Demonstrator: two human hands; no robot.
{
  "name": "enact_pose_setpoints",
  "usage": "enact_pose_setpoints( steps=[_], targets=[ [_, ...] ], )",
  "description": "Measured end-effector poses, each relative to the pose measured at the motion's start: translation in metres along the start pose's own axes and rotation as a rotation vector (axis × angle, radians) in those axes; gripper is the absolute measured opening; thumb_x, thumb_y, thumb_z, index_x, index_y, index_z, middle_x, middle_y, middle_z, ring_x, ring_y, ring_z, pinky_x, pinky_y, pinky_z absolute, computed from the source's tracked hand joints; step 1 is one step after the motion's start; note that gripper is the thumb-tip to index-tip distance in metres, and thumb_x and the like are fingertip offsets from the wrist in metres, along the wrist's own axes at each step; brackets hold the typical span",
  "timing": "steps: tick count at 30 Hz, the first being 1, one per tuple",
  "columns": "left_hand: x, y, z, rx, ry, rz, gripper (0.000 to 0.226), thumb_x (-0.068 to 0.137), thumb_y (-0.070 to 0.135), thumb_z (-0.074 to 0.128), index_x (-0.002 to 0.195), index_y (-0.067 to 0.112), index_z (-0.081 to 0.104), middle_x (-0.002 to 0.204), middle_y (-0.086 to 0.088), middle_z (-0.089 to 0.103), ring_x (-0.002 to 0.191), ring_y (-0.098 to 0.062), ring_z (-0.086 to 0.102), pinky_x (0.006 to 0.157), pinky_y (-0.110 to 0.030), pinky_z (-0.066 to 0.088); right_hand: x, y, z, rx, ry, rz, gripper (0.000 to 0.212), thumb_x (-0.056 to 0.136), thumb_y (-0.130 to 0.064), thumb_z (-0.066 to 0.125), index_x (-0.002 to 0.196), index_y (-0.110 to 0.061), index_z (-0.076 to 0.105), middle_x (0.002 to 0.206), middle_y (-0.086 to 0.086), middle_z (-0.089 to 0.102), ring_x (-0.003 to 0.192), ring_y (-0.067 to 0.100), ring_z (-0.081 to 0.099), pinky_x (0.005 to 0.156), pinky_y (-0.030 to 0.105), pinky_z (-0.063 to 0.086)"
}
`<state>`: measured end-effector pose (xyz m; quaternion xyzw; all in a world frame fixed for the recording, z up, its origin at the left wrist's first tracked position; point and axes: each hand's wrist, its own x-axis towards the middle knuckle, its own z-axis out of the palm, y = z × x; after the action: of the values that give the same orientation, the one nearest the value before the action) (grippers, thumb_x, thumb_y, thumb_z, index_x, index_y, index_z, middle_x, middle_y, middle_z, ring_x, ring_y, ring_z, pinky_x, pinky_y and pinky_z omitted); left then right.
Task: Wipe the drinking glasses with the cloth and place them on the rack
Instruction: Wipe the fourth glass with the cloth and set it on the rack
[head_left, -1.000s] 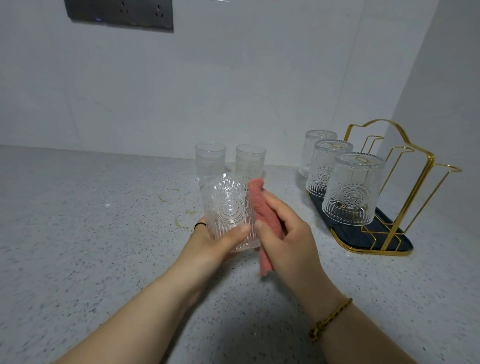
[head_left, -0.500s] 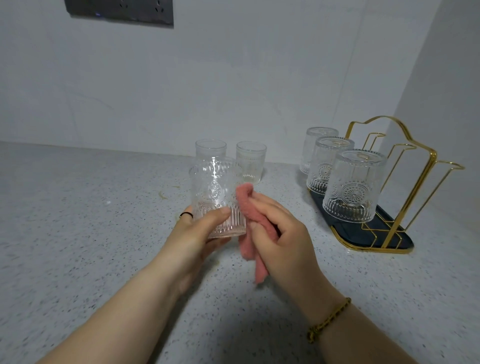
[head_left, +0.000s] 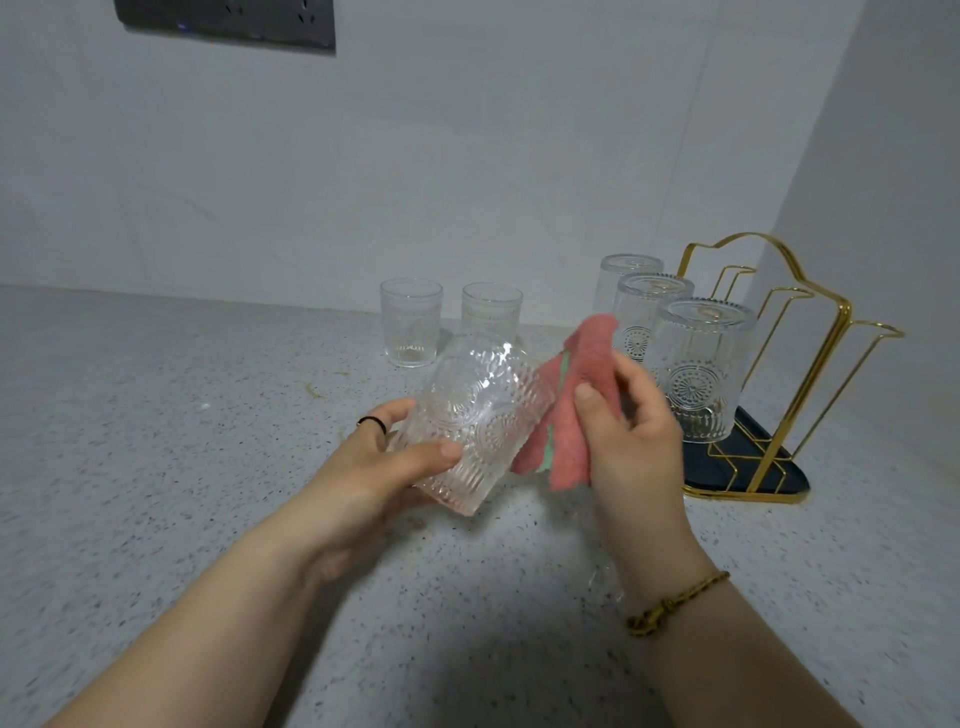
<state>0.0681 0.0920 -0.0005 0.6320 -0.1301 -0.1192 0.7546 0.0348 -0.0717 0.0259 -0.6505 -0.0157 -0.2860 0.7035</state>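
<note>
Head view: the left hand (head_left: 384, 462) has the embossed glass (head_left: 478, 415) in a wrap-around grip, thumb across the lower body, fingers curled behind, and the glass is tilted and held off the counter (head_left: 156, 415). The right hand (head_left: 634, 441) pinches the pink cloth (head_left: 582, 395) between thumb and fingers. The cloth is just beside the glass wall; whether it touches is hard to tell. Three inverted glasses (head_left: 701, 374) sit on the gold rack (head_left: 810, 332), and two upright glasses (head_left: 410, 322) wait at the back.

The risk is that a one-handed hold on a tilted, possibly wet glass could slip when the cloth pushes against it. Reaching for the rack could also clip the nearest inverted glass.
</note>
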Motion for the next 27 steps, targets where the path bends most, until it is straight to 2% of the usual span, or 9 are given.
enact_pose_setpoints(
  steps=[2, 5, 10, 12, 14, 16, 20, 23, 27],
  targets=[
    [-0.003, 0.002, 0.002, 0.012, -0.026, -0.006, 0.061, 0.051, 0.018, 0.069, 0.11, 0.017, 0.052, 0.087, 0.001, 0.071, 0.068, -0.009, 0.069, 0.063, -0.024, 0.055, 0.003, -0.004, -0.005, 0.093, 0.041, 0.017, 0.026, 0.086, -0.002, 0.053, 0.099, -0.024, 0.055, 0.099, -0.005, 0.06, 0.069, -0.005, 0.063, 0.054, 0.01, 0.05],
    [-0.005, 0.002, 0.005, 0.004, -0.053, 0.0, 0.042, 0.055, 0.017, 0.062, 0.096, 0.019, 0.056, 0.069, 0.006, 0.071, 0.061, -0.007, 0.067, 0.054, -0.019, 0.053, 0.003, -0.005, -0.007, 0.007, -0.003, 0.025, 0.019, 0.084, -0.004, 0.056, 0.084, -0.022, 0.056, 0.077, -0.004, 0.067, 0.058, 0.014, 0.059, 0.045, 0.02, 0.048],
    [-0.003, 0.003, -0.001, -0.06, -0.026, -0.001, 0.047, 0.053, 0.023, 0.066, 0.098, 0.013, 0.059, 0.078, -0.004, 0.069, 0.06, -0.013, 0.065, 0.052, -0.025, 0.054, -0.001, -0.01, -0.005, -0.142, -0.215, -0.004, 0.017, 0.088, -0.014, 0.051, 0.076, -0.024, 0.058, 0.057, -0.007, 0.062, 0.051, 0.01, 0.053, 0.042, 0.014, 0.043],
    [-0.003, 0.005, -0.002, -0.08, -0.048, -0.003, 0.051, 0.051, 0.028, 0.067, 0.098, 0.01, 0.06, 0.077, -0.005, 0.07, 0.062, -0.015, 0.066, 0.054, -0.027, 0.055, -0.003, -0.016, -0.006, -0.177, -0.314, -0.03, 0.02, 0.087, -0.028, 0.043, 0.076, -0.026, 0.059, 0.056, 0.0, 0.058, 0.051, 0.013, 0.052, 0.044, 0.007, 0.042],
    [-0.003, 0.007, -0.003, -0.115, -0.059, -0.015, 0.042, 0.06, 0.03, 0.058, 0.096, 0.009, 0.061, 0.073, -0.005, 0.07, 0.058, -0.015, 0.066, 0.053, -0.026, 0.055, -0.007, -0.022, -0.006, -0.293, -0.478, -0.055, 0.029, 0.086, -0.039, 0.03, 0.075, -0.03, 0.056, 0.049, 0.001, 0.059, 0.046, 0.004, 0.051, 0.046, 0.002, 0.038],
    [-0.004, 0.007, -0.002, -0.105, -0.088, -0.041, 0.042, 0.063, 0.034, 0.051, 0.096, 0.01, 0.061, 0.07, -0.004, 0.07, 0.056, -0.014, 0.065, 0.049, -0.025, 0.054, -0.012, -0.022, -0.004, -0.364, -0.64, -0.028, 0.033, 0.089, -0.047, 0.032, 0.069, -0.031, 0.053, 0.045, -0.019, 0.058, 0.041, -0.005, 0.048, 0.044, 0.002, 0.035],
    [-0.007, 0.005, 0.003, -0.113, -0.14, -0.145, 0.033, 0.064, 0.031, 0.067, 0.087, 0.009, 0.061, 0.066, -0.007, 0.07, 0.054, -0.017, 0.066, 0.046, -0.026, 0.054, -0.014, -0.015, 0.0, -0.34, -0.803, 0.009, 0.038, 0.065, -0.059, 0.04, 0.073, -0.034, 0.068, 0.049, -0.008, 0.048, 0.044, 0.001, 0.038, 0.046, 0.006, 0.031],
    [-0.006, 0.004, 0.003, -0.108, -0.138, -0.188, 0.038, 0.061, 0.037, 0.055, 0.086, 0.007, 0.06, 0.065, -0.009, 0.07, 0.054, -0.019, 0.066, 0.044, -0.027, 0.055, -0.01, -0.013, -0.002, -0.354, -0.814, -0.03, 0.071, 0.062, -0.06, 0.036, 0.089, -0.001, 0.066, 0.053, -0.004, 0.045, 0.047, 0.003, 0.037, 0.046, 0.006, 0.032],
    [-0.005, 0.01, -0.003, -0.189, -0.101, -0.207, 0.043, 0.066, 0.04, 0.063, 0.093, 0.006, 0.057, 0.065, -0.012, 0.069, 0.051, -0.022, 0.066, 0.039, -0.029, 0.054, -0.012, -0.017, -0.003, -0.265, -0.702, -0.091, 0.025, 0.066, -0.046, 0.05, 0.086, -0.033, 0.059, 0.054, -0.026, 0.061, 0.05, -0.01, 0.053, 0.049, 0.002, 0.039]
  ],
)
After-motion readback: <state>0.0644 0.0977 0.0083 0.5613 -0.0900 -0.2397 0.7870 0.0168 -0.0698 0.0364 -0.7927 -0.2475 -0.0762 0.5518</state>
